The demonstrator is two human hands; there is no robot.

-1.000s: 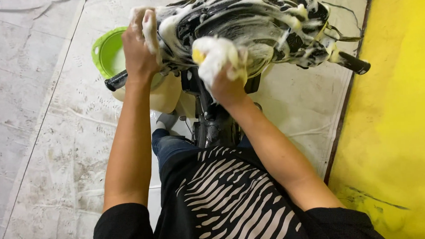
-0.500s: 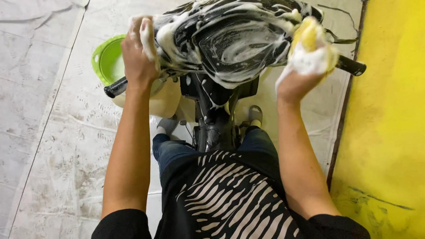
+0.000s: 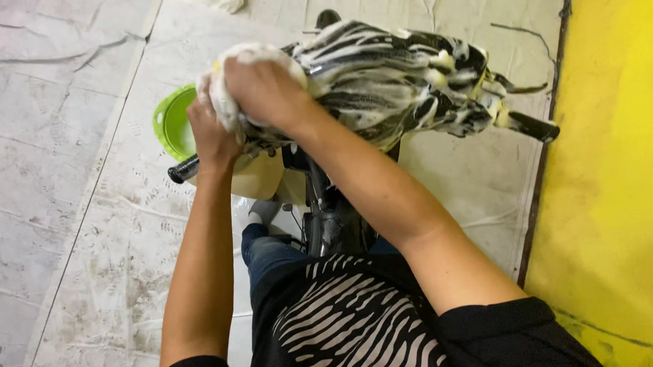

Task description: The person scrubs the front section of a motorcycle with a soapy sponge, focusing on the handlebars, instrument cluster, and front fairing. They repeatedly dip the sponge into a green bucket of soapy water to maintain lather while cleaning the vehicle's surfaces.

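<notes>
A black motorbike front [image 3: 388,87], streaked with white foam, fills the top middle of the head view. My right hand [image 3: 262,88] crosses over to its left side and presses a foamy yellow sponge [image 3: 226,100] against the bodywork near the left handlebar. My left hand [image 3: 210,137] grips the left side of the handlebar just under the sponge, above the black grip [image 3: 183,169]. The right handlebar grip [image 3: 534,125] sticks out bare toward the yellow wall.
A green bucket [image 3: 171,124] stands on the grey tiled floor left of the bike, partly behind my arms. A yellow wall [image 3: 616,180] runs along the right. A white cloth [image 3: 215,1] lies at the top edge.
My right hand has swept the sponge from the right handlebar side across the bike's front to its left side. My left hand has kept its hold on the left handlebar.
</notes>
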